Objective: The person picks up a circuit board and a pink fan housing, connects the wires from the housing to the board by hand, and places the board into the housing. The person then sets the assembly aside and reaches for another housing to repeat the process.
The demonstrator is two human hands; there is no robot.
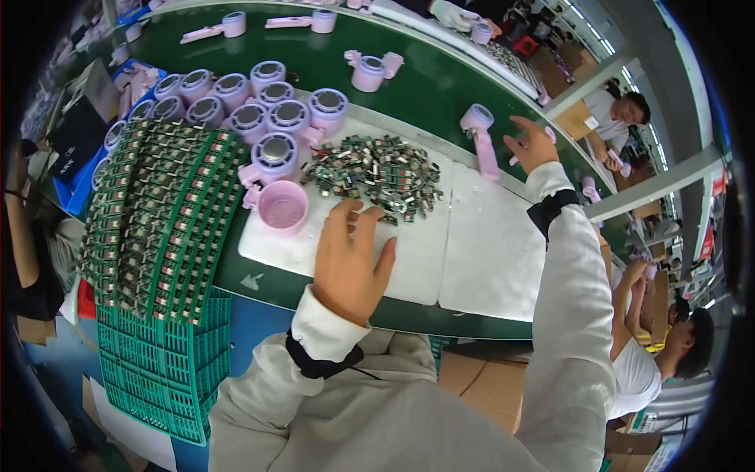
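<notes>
The left hand [351, 256], beside loose circuit boards [401, 175], and right hand [535, 147] had open grips; a blue bin [148, 96] held pink parts [138, 83].

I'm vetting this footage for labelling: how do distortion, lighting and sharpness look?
Head view: the fisheye bends the front edge of the green table and leaves black corners; strip lights shine brightly at upper right; the white mat looks pale; fine detail on the loose circuit boards is hard to resolve.
</notes>
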